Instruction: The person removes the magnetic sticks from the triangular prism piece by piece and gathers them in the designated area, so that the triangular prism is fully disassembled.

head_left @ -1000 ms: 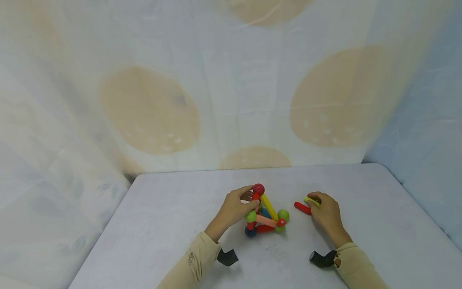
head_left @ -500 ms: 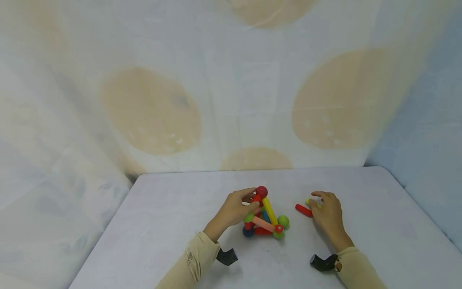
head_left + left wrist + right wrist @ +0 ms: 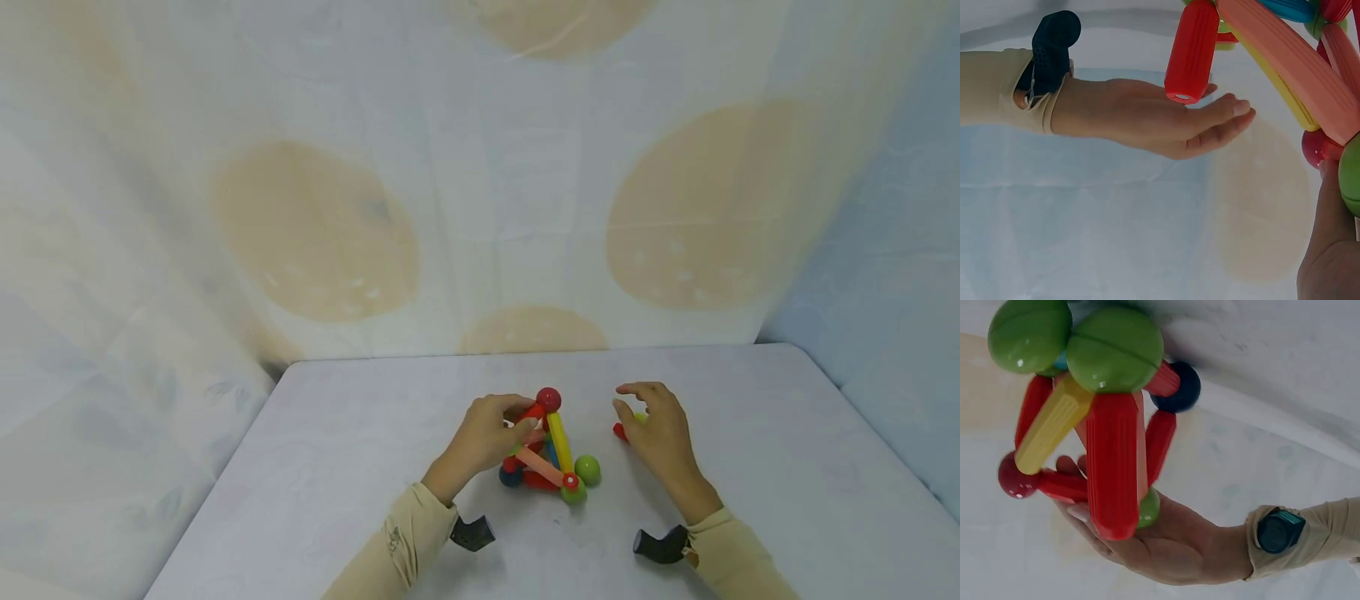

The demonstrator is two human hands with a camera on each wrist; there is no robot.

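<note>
I log the rod-and-ball structure (image 3: 551,450) as largely assembled, standing mid-tabletop (image 3: 337,467) toward its near edge, my left hand (image 3: 483,437) gripping its left side; loose red rod (image 3: 619,431) and yellow piece remain unattached beneath my right hand (image 3: 656,433), fingers relaxed, holding nothing.

Beige long sleeves (image 3: 405,542) with a black wrist-mounted camera (image 3: 472,533) on each arm.
</note>
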